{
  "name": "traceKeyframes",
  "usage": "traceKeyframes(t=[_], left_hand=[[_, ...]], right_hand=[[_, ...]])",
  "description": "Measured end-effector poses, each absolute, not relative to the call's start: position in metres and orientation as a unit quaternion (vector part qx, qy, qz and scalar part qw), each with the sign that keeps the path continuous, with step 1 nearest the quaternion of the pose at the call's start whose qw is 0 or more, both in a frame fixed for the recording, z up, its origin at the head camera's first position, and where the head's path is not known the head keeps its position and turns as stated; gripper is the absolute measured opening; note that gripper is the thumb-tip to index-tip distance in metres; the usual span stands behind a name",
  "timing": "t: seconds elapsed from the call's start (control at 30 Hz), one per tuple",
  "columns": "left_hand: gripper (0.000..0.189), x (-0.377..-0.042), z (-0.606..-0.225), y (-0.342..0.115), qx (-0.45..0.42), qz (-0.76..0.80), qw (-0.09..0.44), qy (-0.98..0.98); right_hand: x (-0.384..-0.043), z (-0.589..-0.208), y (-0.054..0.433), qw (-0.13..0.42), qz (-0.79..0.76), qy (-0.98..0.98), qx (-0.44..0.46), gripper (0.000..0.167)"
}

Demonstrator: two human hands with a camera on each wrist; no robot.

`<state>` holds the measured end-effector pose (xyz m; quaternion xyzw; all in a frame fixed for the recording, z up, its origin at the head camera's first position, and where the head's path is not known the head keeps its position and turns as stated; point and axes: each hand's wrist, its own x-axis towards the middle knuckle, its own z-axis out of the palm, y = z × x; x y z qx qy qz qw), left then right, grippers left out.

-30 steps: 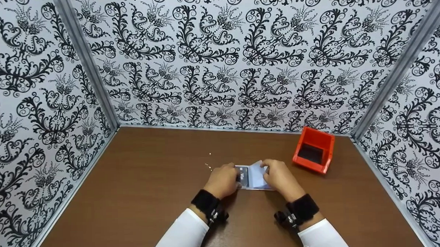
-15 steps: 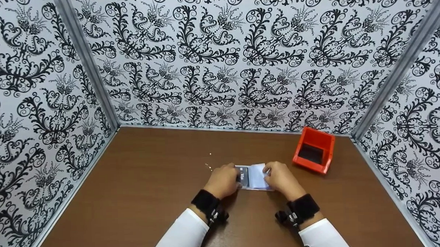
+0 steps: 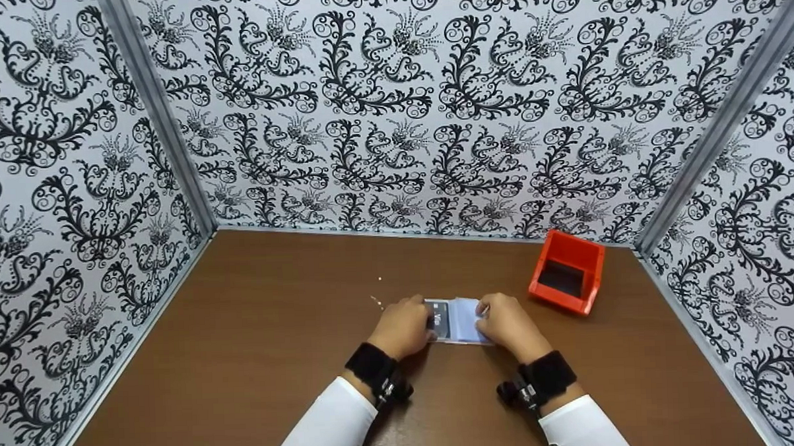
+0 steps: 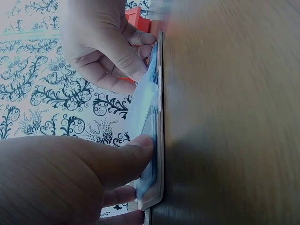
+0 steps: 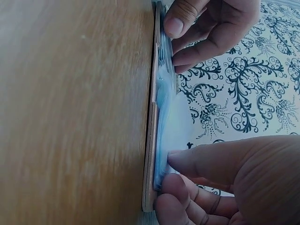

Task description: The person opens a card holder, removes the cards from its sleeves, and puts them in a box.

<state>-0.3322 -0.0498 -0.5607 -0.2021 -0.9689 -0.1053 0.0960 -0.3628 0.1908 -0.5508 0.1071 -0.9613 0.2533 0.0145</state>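
A card holder (image 3: 452,340) lies spread open on the brown table, its clear plastic sleeves fanned in the middle. On its left side is a dark card (image 3: 441,319) with pale lettering. My left hand (image 3: 402,326) grips that side, thumb (image 4: 140,150) on top of the sleeves and fingers at the outer edge. At the opposite end, my right hand (image 3: 506,321) pinches a translucent sleeve (image 5: 178,124) between thumb and fingers, close over the right cover. In the wrist views the sleeve bows up slightly from the stack, and the covers lie along the tabletop.
A red open bin (image 3: 570,270) with a dark flat piece (image 3: 561,278) inside stands at the back right. Small pale specks (image 3: 377,301) show on the table (image 3: 256,347) beyond the left hand. Patterned wall panels (image 3: 380,118) enclose the back and sides.
The sleeve raised by my right hand has come down flat toward the right side of the card holder. The right hand has lowered slightly with it; my left hand has stayed put.
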Motion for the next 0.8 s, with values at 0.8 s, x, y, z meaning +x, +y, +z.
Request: traceKeyframes(t=[0.8], left_hand=[[0.03, -0.332, -0.561, -0.049, -0.201, -0.114, 0.085, -0.969]], right_hand=[[-0.355, -0.544, 0.17, 0.013, 0.37, -0.91, 0.188, 0.008]])
